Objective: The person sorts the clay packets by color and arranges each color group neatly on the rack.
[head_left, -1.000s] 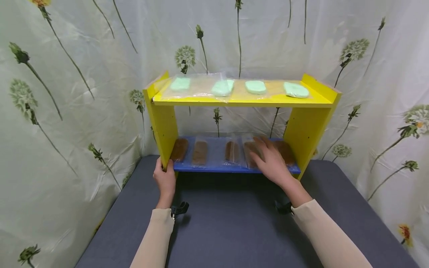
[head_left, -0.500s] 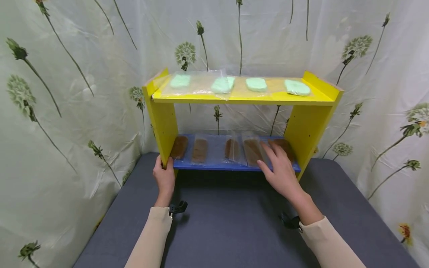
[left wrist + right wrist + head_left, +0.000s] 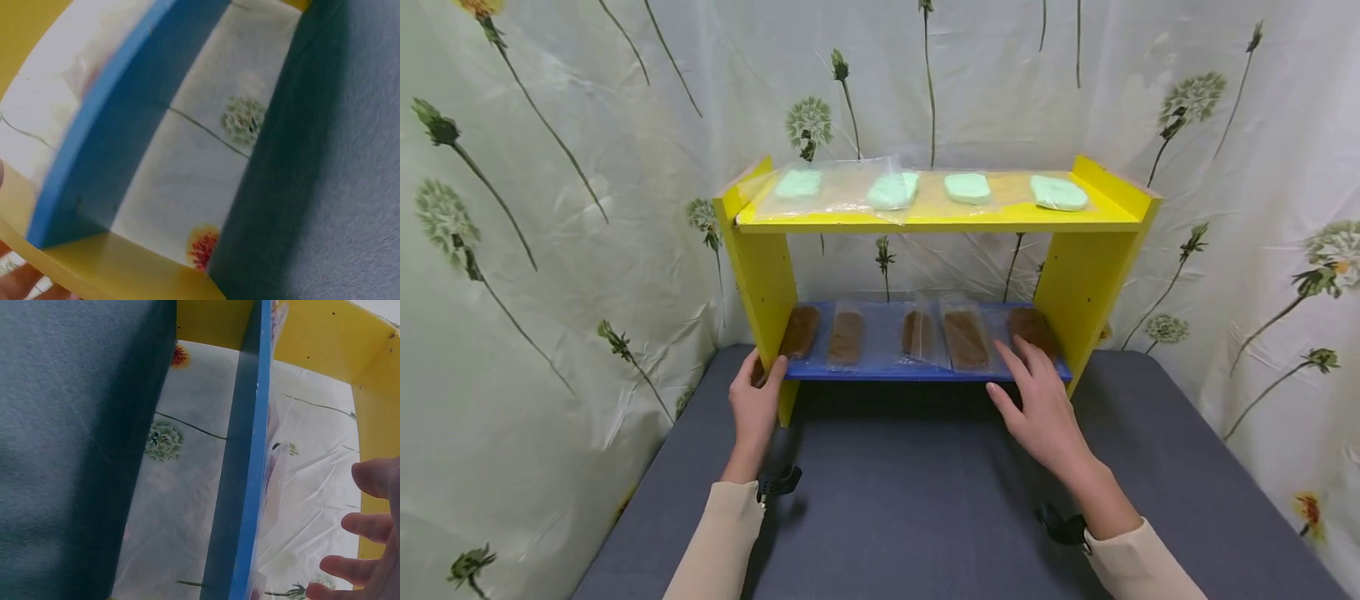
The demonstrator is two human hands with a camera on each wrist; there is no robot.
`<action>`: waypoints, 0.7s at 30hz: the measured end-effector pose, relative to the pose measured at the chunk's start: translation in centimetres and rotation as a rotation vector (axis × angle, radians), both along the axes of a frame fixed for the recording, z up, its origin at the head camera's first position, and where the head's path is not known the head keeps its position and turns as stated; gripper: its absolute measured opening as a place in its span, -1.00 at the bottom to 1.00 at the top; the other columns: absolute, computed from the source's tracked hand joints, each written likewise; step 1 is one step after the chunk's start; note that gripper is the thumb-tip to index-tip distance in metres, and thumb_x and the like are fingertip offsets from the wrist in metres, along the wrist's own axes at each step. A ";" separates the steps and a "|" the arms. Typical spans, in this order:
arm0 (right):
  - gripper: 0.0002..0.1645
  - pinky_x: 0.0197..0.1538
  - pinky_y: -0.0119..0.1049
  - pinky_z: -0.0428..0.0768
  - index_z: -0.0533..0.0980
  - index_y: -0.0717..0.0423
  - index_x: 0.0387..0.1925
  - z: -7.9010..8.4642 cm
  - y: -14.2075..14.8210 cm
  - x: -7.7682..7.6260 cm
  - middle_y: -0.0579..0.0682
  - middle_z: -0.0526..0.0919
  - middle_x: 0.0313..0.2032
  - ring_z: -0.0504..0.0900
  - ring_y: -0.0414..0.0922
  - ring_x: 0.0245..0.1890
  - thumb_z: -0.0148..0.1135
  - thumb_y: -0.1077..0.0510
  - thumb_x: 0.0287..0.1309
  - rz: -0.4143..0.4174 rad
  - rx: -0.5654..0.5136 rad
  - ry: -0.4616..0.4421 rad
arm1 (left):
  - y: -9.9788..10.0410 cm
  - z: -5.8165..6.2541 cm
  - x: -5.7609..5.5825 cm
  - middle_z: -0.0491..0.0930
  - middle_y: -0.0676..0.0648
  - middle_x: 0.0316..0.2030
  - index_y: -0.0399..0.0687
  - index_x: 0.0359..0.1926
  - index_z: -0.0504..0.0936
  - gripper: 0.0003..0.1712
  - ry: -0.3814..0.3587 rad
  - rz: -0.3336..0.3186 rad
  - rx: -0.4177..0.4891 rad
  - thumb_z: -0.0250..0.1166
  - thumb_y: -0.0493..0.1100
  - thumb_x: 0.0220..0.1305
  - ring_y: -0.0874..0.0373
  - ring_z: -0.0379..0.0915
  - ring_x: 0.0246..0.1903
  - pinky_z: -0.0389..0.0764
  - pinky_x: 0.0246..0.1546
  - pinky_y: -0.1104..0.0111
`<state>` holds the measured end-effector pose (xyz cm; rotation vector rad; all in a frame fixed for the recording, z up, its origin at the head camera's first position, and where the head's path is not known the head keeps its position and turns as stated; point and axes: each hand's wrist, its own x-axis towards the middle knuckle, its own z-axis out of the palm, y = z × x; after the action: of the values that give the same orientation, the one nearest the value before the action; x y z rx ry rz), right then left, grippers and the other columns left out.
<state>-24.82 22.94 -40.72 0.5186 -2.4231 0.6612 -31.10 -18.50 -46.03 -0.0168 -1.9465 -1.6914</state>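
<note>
A yellow shelf unit [image 3: 940,227] with a blue lower shelf [image 3: 880,375] stands before me in the head view. My left hand [image 3: 752,410] is at the unit's left side panel [image 3: 763,287], thumb and fingers loosely on either side of its front edge. My right hand [image 3: 1047,417] hovers with spread fingers at the front right of the blue shelf, holding nothing. Nearest to it are a flat brown bar in a clear bag [image 3: 966,340] and another brown piece [image 3: 1032,327]. More bagged brown bars [image 3: 846,337] lie to the left. Pale green pieces in clear bags [image 3: 967,188] line the top.
The unit stands on a dark grey tabletop [image 3: 880,500]. A white curtain printed with dandelions [image 3: 625,150] hangs behind and on both sides. Under the blue shelf is an open space with the curtain visible through it, as the left wrist view shows.
My right hand has drawn back toward me and rightward off the bagged brown bar, uncovering it. My left hand has shifted slightly left and its grip on the side panel has loosened.
</note>
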 end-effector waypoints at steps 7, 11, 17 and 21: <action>-0.22 0.23 0.41 0.24 0.29 0.04 0.49 -1.7 0.0 1.3 0.25 0.23 0.43 0.20 0.27 0.40 0.32 0.03 0.32 -0.048 -0.003 -0.005 | 0.4 1.5 2.8 0.56 -0.06 0.20 0.09 0.36 0.51 -0.37 0.023 0.104 -0.106 0.33 0.16 0.34 0.02 0.46 0.20 0.46 0.18 0.02; -0.23 0.20 0.43 0.24 0.29 0.03 0.49 -2.7 -0.1 2.1 0.27 0.24 0.43 0.20 0.28 0.40 0.31 0.03 0.33 -0.059 -0.013 -0.019 | 0.8 2.1 4.6 0.51 -0.07 0.24 0.06 0.39 0.48 -0.34 0.041 0.167 -0.191 0.34 0.14 0.35 -0.03 0.41 0.23 0.41 0.19 -0.04; -0.23 0.21 0.44 0.23 0.28 0.01 0.50 -3.8 -0.5 2.9 0.23 0.19 0.46 0.16 0.26 0.42 0.29 -0.01 0.35 -0.055 -0.030 -0.075 | 1.8 1.6 6.9 0.43 -0.10 0.32 0.05 0.46 0.39 -0.26 0.020 0.120 -0.308 0.37 0.10 0.34 -0.07 0.34 0.30 0.38 0.22 -0.11; -0.22 0.21 0.45 0.22 0.26 -0.03 0.51 -4.3 -1.0 3.4 0.20 0.17 0.48 0.14 0.26 0.43 0.29 -0.04 0.35 -0.052 -0.042 -0.100 | 2.9 0.9 8.4 0.37 -0.13 0.38 0.06 0.49 0.33 -0.21 -0.021 0.064 -0.436 0.37 0.10 0.33 -0.10 0.30 0.35 0.36 0.23 -0.15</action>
<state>-21.44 21.97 -45.01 0.4127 -2.5006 0.7299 -22.72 -15.57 -45.13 -0.0986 -2.2683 -1.2036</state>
